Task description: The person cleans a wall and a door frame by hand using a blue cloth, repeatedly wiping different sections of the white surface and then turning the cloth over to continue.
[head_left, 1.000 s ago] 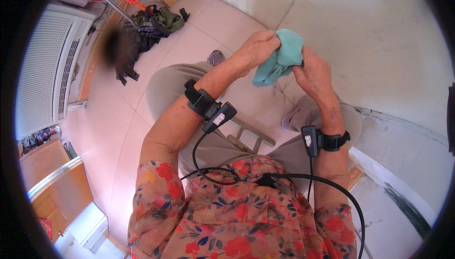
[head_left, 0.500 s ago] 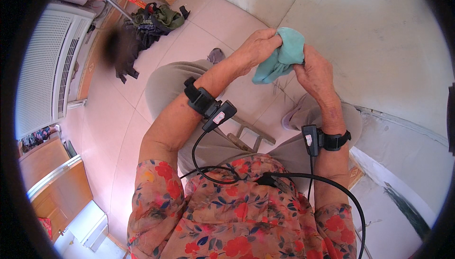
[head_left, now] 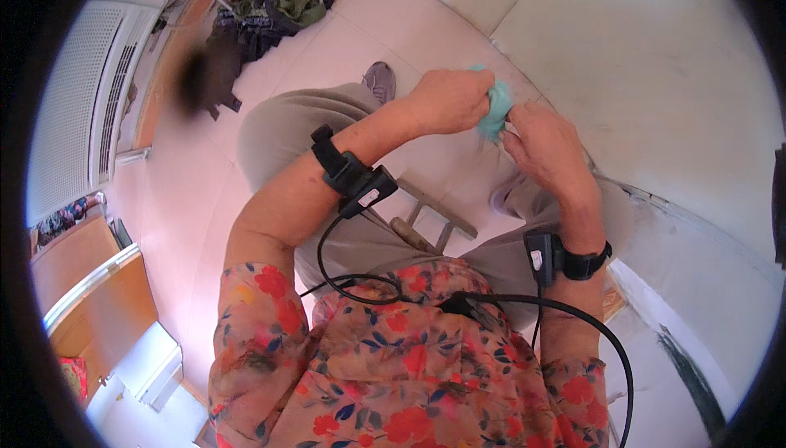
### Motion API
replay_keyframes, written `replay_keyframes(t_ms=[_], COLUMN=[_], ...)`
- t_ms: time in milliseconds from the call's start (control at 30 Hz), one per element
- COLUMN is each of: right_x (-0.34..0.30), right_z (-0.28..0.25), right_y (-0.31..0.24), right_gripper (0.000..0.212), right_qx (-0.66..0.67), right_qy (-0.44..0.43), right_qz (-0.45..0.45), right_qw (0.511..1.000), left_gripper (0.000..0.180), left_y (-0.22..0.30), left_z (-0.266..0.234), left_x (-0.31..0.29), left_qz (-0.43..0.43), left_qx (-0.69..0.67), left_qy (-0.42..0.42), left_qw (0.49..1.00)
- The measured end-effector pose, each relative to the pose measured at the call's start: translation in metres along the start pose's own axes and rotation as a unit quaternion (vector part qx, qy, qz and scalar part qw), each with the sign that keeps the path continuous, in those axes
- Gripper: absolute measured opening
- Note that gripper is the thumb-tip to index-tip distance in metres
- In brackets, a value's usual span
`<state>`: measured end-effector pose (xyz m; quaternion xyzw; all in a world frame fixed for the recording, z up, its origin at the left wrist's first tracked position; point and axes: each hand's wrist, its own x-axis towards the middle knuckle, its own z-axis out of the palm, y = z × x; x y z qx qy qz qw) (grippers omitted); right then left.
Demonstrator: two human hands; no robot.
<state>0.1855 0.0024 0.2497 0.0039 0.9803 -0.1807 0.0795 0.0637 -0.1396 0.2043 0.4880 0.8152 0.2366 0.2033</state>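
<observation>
A light teal cloth (head_left: 497,110) is bunched up between my two hands, well out in front of me. My left hand (head_left: 454,100) is closed around its left part, with the knuckles facing up. On the other side my right hand (head_left: 544,138) grips the cloth with bent fingers. Most of the fabric is hidden inside the fists; only a short, crumpled stretch shows between them, plus a small bit beyond my left hand. Each forearm wears a black strap with a small black device, the left one (head_left: 360,186) and the right one (head_left: 548,255).
Below my hands is a wooden frame (head_left: 442,223) between my knees. A pale wall or panel (head_left: 647,79) rises close on the right. Dark green and black fabric (head_left: 274,18) lies on the pink tiled floor at the far left. A white perforated unit (head_left: 90,88) stands along the left. Black cables cross my lap.
The teal cloth was spread wider and hung loosely; now it is squeezed into a small bunch. My hands have come down slightly and turned, and my left hand now covers more of the cloth.
</observation>
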Motion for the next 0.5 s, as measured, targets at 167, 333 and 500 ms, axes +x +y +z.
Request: replay_keyframes(t_ms=[167, 333, 500], right_x=[-0.013, -0.013, -0.019], right_z=[-0.016, -0.016, -0.015], right_y=[-0.009, 0.011, 0.019], right_gripper=[0.017, 0.017, 0.020], right_qx=[0.076, 0.050, 0.041], right_qy=[0.028, 0.074, 0.018], right_qz=[-0.021, -0.017, 0.024], right_qw=[0.997, 0.996, 0.999], left_gripper=[0.024, 0.025, 0.028], left_y=[-0.014, -0.004, -0.005], left_z=[0.023, 0.019, 0.013], left_x=[-0.020, -0.014, -0.004], left_qz=[0.086, 0.100, 0.115], left_qx=[0.154, 0.126, 0.171], left_qy=[-0.233, -0.248, -0.159], left_qw=[0.956, 0.955, 0.966])
